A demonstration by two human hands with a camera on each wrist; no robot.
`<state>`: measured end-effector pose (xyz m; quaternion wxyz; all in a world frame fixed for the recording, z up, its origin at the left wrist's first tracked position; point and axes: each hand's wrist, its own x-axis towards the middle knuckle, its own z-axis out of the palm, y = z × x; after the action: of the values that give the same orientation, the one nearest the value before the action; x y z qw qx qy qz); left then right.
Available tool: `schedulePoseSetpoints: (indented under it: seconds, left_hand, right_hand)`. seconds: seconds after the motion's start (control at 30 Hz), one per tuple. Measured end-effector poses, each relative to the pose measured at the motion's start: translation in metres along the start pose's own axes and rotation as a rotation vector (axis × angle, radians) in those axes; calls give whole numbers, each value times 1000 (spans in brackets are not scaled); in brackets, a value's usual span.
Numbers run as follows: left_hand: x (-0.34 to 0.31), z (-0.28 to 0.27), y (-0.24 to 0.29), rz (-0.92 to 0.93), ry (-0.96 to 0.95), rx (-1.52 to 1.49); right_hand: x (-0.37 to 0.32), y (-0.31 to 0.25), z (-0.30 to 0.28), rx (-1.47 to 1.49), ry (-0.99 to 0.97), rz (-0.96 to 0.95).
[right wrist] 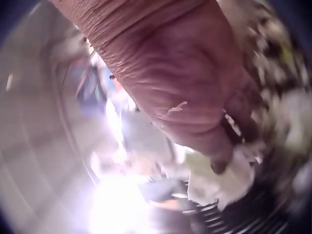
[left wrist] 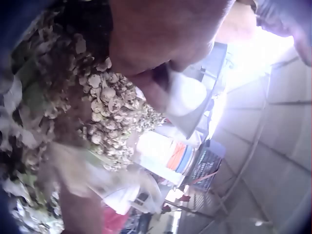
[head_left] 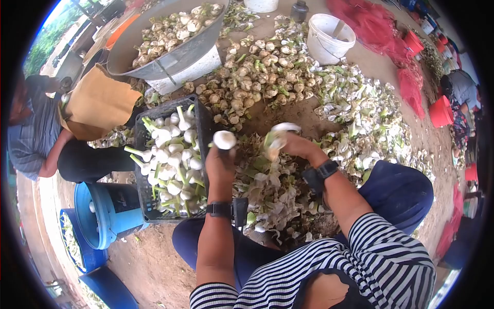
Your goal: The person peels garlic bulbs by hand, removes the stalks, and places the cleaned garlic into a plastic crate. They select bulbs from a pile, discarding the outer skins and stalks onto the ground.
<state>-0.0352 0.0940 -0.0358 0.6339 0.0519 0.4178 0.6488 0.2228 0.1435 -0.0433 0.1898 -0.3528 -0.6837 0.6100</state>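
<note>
My left hand (head_left: 220, 164) grips a white, peeled garlic bulb (head_left: 224, 139), just right of the crate's edge. The same bulb (left wrist: 186, 93) shows bright between the fingers in the left wrist view. Slightly to the right, my right hand (head_left: 299, 147) pinches pale green-white garlic skin (head_left: 274, 145), blurred by motion. In the right wrist view, the thumb presses on this papery skin (right wrist: 222, 181). A black crate (head_left: 204, 121) beside my left hand holds many clean bulbs (head_left: 175, 154) with green stems. Loose peelings (head_left: 272, 190) lie beneath both hands.
Unpeeled garlic (head_left: 247, 85) is heaped ahead, below a large metal basin (head_left: 180, 56) of more bulbs. A white bucket (head_left: 324, 49) stands behind. Discarded skins (head_left: 360, 108) spread rightward. Blue buckets (head_left: 105, 216) sit at left, near a seated person (head_left: 38, 121).
</note>
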Motion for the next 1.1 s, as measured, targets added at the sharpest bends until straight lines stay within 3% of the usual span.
schedulePoseSetpoints:
  seconds: [0.03, 0.07, 0.1, 0.2, 0.33, 0.4, 0.53, 0.63, 0.77, 0.87, 1.0, 1.1]
  left_hand:
    - [1, 2, 4, 159, -26, -19]
    - [1, -3, 11, 250, 50, -186]
    - [-1, -9, 14, 340, 133, -351]
    - [-13, -10, 6, 196, 287, -484]
    - [-19, 7, -16, -46, -84, -191]
    - [-19, 23, -19, -99, -132, 52]
    - [-28, 32, -26, -243, -160, 277]
    - [-27, 33, -24, -294, -161, 356]
    - [-26, 31, -24, -271, -180, 369]
    - [-24, 27, -27, -214, -202, 444]
    - [-12, 12, -46, 11, -212, 742]
    - [-6, -1, -57, 424, -185, 1312]
  right_hand:
    - [3, 2, -3, -465, -209, 180]
    - [4, 15, -6, -671, -321, 218]
    - [9, 35, -10, -668, -215, 233]
    - [34, 75, -33, -673, 83, 199]
    - [78, 106, -65, -863, 395, 70]
    - [109, 125, -79, -966, 488, 37]
    - [139, 131, -93, -1495, 427, 263]
    - [144, 128, -99, -1541, 228, 392]
    - [124, 132, -98, -1568, 288, 261]
    - [90, 144, -74, -1478, 517, 48]
    - [52, 129, -22, -387, 613, 219]
    - [43, 70, 33, 315, 593, 208]
